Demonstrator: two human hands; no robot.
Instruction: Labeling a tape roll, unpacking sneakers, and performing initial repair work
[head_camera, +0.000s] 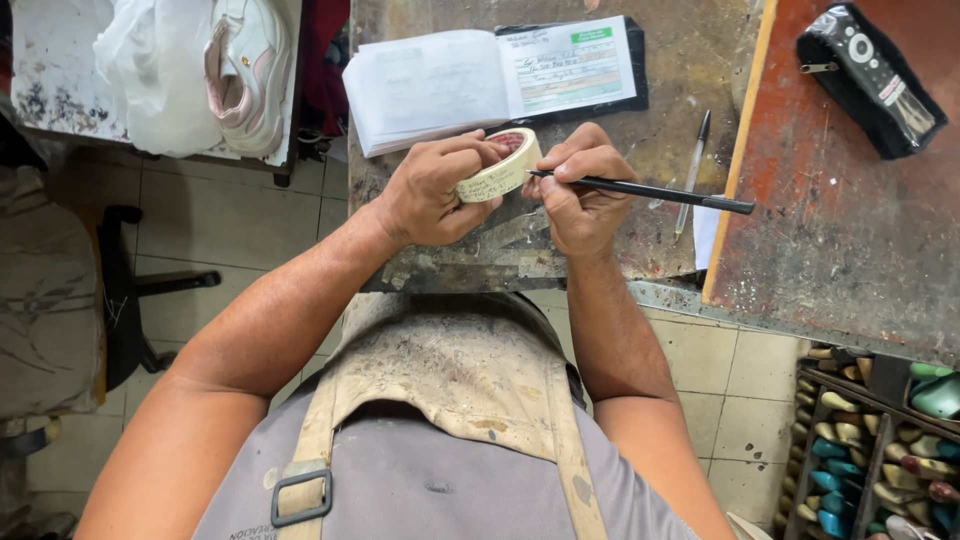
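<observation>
My left hand (428, 190) grips a roll of cream masking tape (502, 164) above the near edge of a stained workbench (680, 90). My right hand (578, 185) holds a black pen (650, 190), its tip touching the outer face of the tape roll, which carries handwriting. Both hands meet at the roll. An open receipt booklet (480, 80) lies just beyond them on the bench.
A second pen (692, 170) lies right of my hands. A remote in a black sleeve (868, 75) rests on the red-brown surface (850, 230) at right. A white and pink sneaker (245, 70) and plastic bag (150, 70) sit top left. Shelves of shoe lasts (870, 450) at bottom right.
</observation>
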